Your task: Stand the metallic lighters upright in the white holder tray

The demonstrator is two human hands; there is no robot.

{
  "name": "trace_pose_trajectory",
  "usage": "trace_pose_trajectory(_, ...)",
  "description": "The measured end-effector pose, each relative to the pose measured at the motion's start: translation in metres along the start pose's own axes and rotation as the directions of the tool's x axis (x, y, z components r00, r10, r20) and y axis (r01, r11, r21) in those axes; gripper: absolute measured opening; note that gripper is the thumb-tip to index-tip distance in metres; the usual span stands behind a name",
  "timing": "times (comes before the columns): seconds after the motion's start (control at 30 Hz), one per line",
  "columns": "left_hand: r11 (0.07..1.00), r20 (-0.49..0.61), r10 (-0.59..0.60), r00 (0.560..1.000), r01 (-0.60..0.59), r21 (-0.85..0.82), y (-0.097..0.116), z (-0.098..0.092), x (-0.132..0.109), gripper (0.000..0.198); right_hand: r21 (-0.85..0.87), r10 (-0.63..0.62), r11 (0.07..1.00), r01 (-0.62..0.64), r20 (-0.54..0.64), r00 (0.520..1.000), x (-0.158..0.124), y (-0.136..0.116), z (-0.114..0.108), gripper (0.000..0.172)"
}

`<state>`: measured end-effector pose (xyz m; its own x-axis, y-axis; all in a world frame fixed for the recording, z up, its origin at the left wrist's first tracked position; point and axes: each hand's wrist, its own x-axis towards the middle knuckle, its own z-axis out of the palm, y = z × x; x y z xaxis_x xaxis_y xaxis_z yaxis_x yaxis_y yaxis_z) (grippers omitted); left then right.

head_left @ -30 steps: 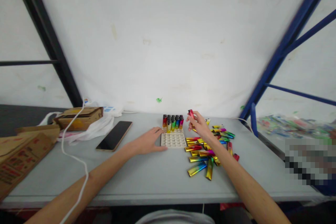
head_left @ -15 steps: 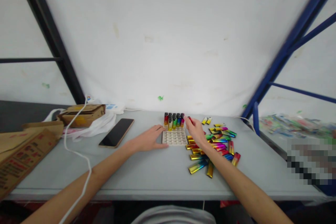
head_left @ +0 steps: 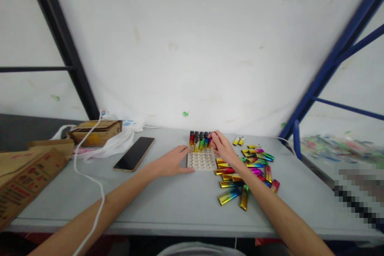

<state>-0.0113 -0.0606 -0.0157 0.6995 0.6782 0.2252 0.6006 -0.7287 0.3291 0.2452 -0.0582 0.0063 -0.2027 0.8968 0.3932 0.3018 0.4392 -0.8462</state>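
A white tray (head_left: pixel 201 161) with round holes lies on the grey table (head_left: pixel 168 200). Several colourful lighters (head_left: pixel 199 139) stand upright in its far rows. My left hand (head_left: pixel 171 161) rests flat against the tray's left edge, fingers spread. My right hand (head_left: pixel 221 146) is at the tray's far right corner, fingers pinched on a red lighter (head_left: pixel 211 140) that sits among the standing ones. A pile of loose shiny lighters (head_left: pixel 247 166) lies to the right of the tray, under and beyond my right forearm.
A black phone (head_left: pixel 135 153) lies left of the tray. Cardboard boxes (head_left: pixel 95 132) and a white plastic bag (head_left: pixel 114 146) sit at the far left, and a white cable (head_left: pixel 90 176) crosses the table. A blue frame (head_left: pixel 324 72) rises at the right.
My right hand came down from above the table with the red lighter and reached the tray's far right corner. My left hand stayed at the tray's edge.
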Motion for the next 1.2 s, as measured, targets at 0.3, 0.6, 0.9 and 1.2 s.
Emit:
trace_pose_trajectory(0.3, 0.997, 0.024, 0.043, 0.999, -0.045, 0.069, 0.0, 0.006, -0.003, 0.063, -0.285, -0.245, 0.873, 0.396, 0.446, 0.861, 0.064, -0.041, 0.007, 0.041)
trace_pose_trajectory(0.6, 0.989, -0.035, 0.032, 0.999, -0.027, 0.143, 0.002, 0.021, -0.008, 0.068, -0.475, -0.274, 0.745, 0.469, 0.423, 0.864, 0.084, -0.017, 0.027, 0.012)
trace_pose_trajectory(0.9, 0.989, -0.04, 0.03, 0.999, -0.024, 0.143, 0.003, 0.022, -0.01, 0.068, -0.627, -0.258, 0.525, 0.575, 0.527, 0.81, 0.089, -0.033, 0.02, 0.012)
trace_pose_trajectory(1.2, 0.991, -0.018, 0.037, 0.999, -0.035, 0.127, 0.002, 0.02, -0.009, 0.067, -0.494, -0.22, 0.649, 0.579, 0.606, 0.764, 0.109, -0.03, 0.026, 0.01)
